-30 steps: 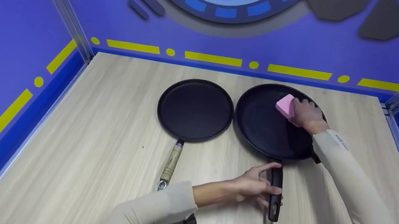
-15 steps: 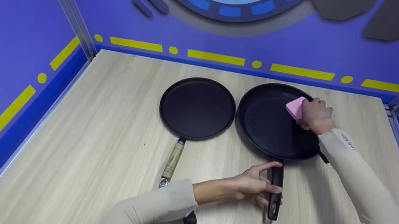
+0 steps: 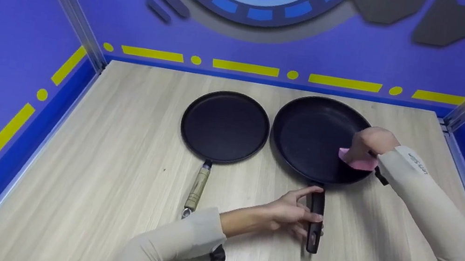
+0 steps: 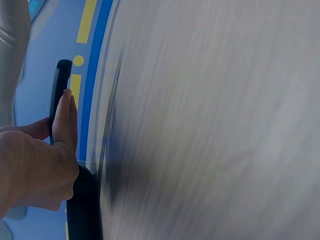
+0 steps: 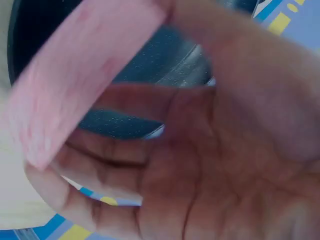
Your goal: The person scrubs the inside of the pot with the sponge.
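A large black frying pan (image 3: 307, 136) lies at the right of the table in the head view. My left hand (image 3: 288, 214) holds its black handle (image 3: 313, 238) between thumb and fingers; the left wrist view shows the same handle (image 4: 61, 75) rising past the fingers. Over the pan's right side, my right hand (image 3: 374, 142) grips a pink sponge (image 3: 364, 164) low against the inner wall. Seen close in the right wrist view, the sponge (image 5: 85, 75) is pinched between thumb and curled fingers. Whether it touches the pan is hidden there.
Left of the frying pan, nearly touching it, lies a smaller flat black pan (image 3: 226, 127) with a wooden handle (image 3: 197, 188). A black piece (image 3: 218, 254) of something shows from behind the left sleeve. Blue panels (image 3: 254, 54) border the wooden table (image 3: 117, 144).
My right hand has moved the sponge from the pan's upper middle to its lower right side, and the wrist has turned. The left hand keeps its hold on the handle.
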Demonstrator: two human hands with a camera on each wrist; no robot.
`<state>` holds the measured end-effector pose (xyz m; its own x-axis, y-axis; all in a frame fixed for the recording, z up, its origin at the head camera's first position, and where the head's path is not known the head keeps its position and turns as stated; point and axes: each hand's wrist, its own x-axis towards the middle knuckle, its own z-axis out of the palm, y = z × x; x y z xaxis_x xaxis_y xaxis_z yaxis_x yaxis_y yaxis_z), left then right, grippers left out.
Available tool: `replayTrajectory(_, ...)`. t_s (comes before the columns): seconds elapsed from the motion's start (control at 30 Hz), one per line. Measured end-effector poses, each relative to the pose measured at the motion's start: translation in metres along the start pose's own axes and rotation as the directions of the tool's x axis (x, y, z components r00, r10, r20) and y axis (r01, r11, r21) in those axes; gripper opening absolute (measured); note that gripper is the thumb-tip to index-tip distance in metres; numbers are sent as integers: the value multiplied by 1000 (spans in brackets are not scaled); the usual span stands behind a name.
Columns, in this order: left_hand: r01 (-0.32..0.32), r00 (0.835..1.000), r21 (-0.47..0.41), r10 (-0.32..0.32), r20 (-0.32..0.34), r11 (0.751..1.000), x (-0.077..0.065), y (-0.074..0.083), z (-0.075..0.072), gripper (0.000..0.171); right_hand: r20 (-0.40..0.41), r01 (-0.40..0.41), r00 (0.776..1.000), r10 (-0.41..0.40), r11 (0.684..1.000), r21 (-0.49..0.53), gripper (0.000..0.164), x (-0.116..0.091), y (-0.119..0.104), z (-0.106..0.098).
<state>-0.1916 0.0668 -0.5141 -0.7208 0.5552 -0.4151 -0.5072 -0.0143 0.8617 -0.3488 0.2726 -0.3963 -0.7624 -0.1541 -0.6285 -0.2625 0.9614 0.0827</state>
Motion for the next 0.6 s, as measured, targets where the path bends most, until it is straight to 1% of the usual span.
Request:
replayTrajectory(0.07, -2, 1000, 1, 2, 1, 1000, 1, 0, 0, 73, 72, 6, 997, -8, 1000, 26, 53, 1, -3, -2)
replayTrajectory(0.17, -4, 1000, -2, 4, -1, 1000, 1, -1, 0, 73, 166, 21, 986, -34, 997, 75, 63, 5, -9, -3)
replayTrajectory(0.23, -4, 1000, -2, 4, -4, 1000, 1, -1, -1, 73, 211, 52, 975, -75, 992, 111, 75, 9, -14, -3)
replayTrajectory(0.27, -4, 1000, -3, 4, -5, 1000, 2, -1, -1, 73, 230, 65, 968, -95, 989, 136, 76, 11, -16, -3)
replayTrajectory(0.3, -4, 1000, -4, 4, -4, 1000, 2, -1, -1, 73, 245, 75, 963, -113, 984, 162, 75, 13, -18, -3)
replayTrajectory(0.37, -4, 1000, -2, 4, -4, 1000, 1, 0, -1, 74, 267, 112, 947, -177, 964, 242, 62, 19, -23, -2)
replayTrajectory(0.4, -6, 1000, 6, 6, -6, 1000, 1, 0, -1, 74, 275, 132, 937, -214, 948, 288, 56, 23, -24, -1)
replayTrajectory(0.47, -7, 1000, 14, 7, -4, 1000, 1, 0, -1, 74, 288, 164, 911, -297, 899, 406, 41, 31, -27, 0)
replayTrajectory(0.5, -8, 1000, 20, 8, -3, 1000, 1, 0, -1, 75, 287, 181, 894, -345, 862, 473, 38, 36, -27, 2)
replayTrajectory(0.53, -8, 1000, 26, 8, -4, 1000, 1, 0, -1, 75, 278, 197, 876, -393, 819, 539, 36, 41, -28, 3)
replayTrajectory(0.6, -8, 1000, 31, 8, -4, 999, 1, 0, 0, 75, 243, 216, 848, -470, 726, 653, 37, 50, -29, 6)
